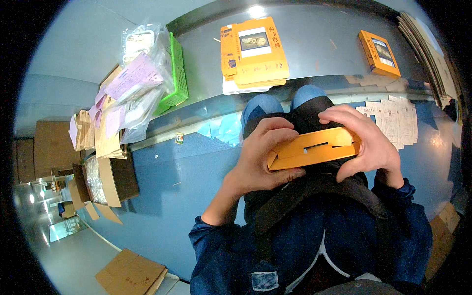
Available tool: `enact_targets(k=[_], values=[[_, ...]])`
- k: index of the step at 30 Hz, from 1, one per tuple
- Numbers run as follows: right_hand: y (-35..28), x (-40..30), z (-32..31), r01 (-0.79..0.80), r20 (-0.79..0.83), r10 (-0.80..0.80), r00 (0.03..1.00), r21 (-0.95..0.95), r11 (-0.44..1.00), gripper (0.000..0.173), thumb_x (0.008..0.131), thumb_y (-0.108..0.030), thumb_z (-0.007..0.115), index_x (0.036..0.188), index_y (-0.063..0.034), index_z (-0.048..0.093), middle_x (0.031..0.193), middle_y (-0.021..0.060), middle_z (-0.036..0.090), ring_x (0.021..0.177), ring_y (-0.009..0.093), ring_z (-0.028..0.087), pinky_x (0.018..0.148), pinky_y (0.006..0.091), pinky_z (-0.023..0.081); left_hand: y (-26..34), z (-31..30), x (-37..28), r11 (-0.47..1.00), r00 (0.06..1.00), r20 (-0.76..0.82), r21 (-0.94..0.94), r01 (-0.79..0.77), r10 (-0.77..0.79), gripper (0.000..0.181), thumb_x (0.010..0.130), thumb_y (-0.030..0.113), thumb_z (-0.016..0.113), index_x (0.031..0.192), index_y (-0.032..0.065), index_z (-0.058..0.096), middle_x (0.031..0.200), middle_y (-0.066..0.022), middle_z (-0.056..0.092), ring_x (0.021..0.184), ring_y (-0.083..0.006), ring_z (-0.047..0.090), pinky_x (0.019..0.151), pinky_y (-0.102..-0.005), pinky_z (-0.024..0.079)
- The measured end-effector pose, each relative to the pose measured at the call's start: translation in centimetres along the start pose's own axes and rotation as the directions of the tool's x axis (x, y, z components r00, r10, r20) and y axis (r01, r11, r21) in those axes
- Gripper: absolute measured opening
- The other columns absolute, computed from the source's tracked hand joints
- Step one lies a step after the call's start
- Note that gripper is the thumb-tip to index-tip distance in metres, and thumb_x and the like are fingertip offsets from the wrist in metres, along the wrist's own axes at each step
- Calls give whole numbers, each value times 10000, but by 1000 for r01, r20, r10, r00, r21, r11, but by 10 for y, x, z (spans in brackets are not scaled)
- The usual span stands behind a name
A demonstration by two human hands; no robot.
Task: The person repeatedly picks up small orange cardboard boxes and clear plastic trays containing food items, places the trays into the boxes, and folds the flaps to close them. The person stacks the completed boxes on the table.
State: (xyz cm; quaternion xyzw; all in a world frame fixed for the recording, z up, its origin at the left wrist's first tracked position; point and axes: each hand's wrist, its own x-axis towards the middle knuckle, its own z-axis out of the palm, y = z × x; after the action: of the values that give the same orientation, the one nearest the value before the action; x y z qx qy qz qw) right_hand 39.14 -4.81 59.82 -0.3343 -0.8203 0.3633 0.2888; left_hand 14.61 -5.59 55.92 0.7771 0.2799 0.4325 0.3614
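Above my lap, an orange cardboard box (313, 147) is held on edge between both hands, a slotted side facing up toward me. My left hand (263, 155) grips its left end, thumb along the near side. Around the right end curls my right hand (365, 140), with its fingers over the far edge and thumb near the front. On the dark table beyond my knees lies a stack of flat orange box blanks (254, 51) with a window and printing. One folded orange box (379, 53) rests farther right on that table.
Left on the table, a green plastic basket (177, 70) stands beside plastic bags and purple paper slips (134, 75). Flat cardboard sheets (424, 55) lean at the right. An open carton (118, 180) sits on the blue floor at left; printed sheets (392, 121) lie beyond my right hand.
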Motion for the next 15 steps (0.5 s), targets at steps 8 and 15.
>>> enact_targets(k=[8, 15], values=[[6, 1, 6, 128, -24, -138, 990, -250, 960, 565, 595, -199, 753, 1078, -1, 539, 957, 163, 586, 866, 328, 572, 784, 382, 460, -10, 3, -4, 990, 999, -52, 139, -4, 11, 541, 569, 151, 808, 1030, 26, 555, 911, -111, 592, 812, -240, 592, 699, -302, 489], [16, -5, 16, 22, -216, -63, 974, -186, 982, 506, 526, -131, 792, 950, -17, 540, 845, 130, 576, 753, 270, 578, 660, 328, 467, -20, 9, -5, 979, 992, -108, 189, 80, -60, 601, 536, 188, 835, 1028, 27, 531, 945, -112, 567, 778, -234, 574, 665, -295, 472]])
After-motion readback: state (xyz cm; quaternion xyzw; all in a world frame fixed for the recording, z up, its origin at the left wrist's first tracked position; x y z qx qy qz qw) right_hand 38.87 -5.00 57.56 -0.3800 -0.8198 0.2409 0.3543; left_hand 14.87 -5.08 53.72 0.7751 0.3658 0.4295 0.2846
